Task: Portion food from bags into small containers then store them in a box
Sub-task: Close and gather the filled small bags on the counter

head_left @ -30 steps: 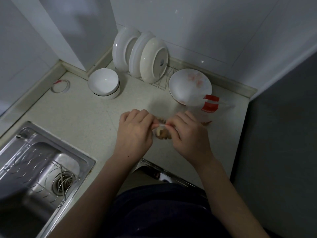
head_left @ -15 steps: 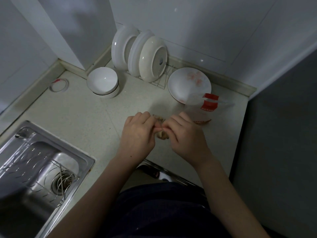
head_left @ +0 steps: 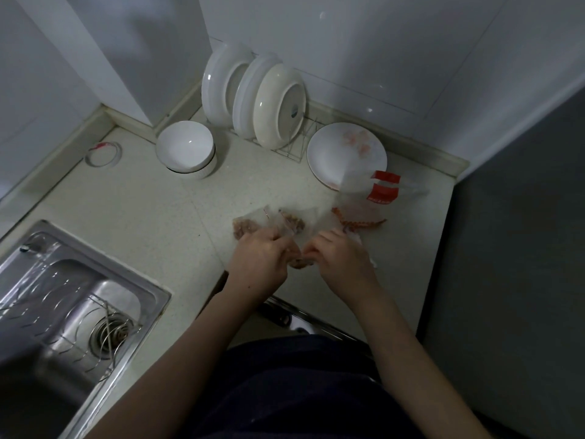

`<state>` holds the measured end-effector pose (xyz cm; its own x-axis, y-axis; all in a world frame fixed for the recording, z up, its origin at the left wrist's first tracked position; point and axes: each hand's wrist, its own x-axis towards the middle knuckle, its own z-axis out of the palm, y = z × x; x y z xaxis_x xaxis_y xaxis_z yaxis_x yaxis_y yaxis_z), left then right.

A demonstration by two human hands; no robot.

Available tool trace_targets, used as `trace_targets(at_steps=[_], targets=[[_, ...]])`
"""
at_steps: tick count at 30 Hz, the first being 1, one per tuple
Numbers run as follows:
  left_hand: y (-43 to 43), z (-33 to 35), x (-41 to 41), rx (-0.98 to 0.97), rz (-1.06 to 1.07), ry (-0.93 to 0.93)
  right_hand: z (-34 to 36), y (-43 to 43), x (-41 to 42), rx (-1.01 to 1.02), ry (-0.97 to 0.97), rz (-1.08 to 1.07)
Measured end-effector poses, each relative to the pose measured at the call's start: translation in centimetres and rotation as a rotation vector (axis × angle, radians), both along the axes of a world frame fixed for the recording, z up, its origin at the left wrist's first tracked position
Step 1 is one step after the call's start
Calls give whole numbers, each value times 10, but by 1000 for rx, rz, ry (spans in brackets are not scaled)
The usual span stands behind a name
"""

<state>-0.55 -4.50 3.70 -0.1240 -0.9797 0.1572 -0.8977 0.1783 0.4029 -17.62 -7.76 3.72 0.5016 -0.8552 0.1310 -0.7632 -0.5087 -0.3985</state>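
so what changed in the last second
The left hand and right hand drew back toward the person, still pinching a small food bag between them, uncovering clear bags on the counter. The bowl, plates and red-labelled bag stayed put.

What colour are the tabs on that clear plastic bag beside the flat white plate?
Red, on the clear plastic bag; the head view shows them.

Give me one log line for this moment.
phase: portioning | left hand: grips small bag | right hand: grips small bag
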Motion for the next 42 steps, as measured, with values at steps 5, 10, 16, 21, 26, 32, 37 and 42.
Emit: trace_targets(at_steps=[5,10,16,21,26,32,37,42], targets=[[-2,-15,-10,120,16,-136,-14,4,-3,92,67,-33],[-5,-36,-11,179,36,-231,-22,3,-7,248,77,-96],[-13,-54,-12,314,-34,-153,-34,-1,-14,637,-108,-244],[-30,-56,2,321,-123,10,-40,-3,-26,707,-221,-387],[-57,-58,3,395,-147,-75,-45,-3,-39,610,-70,-562],[-66,-66,0,472,-54,-127,-35,-5,-34,463,-78,-578],[-56,-48,7,268,108,-71,-26,-6,-20,375,-193,-359],[-33,-16,19,62,-39,69,-16,-3,-6,314,-255,-107]])
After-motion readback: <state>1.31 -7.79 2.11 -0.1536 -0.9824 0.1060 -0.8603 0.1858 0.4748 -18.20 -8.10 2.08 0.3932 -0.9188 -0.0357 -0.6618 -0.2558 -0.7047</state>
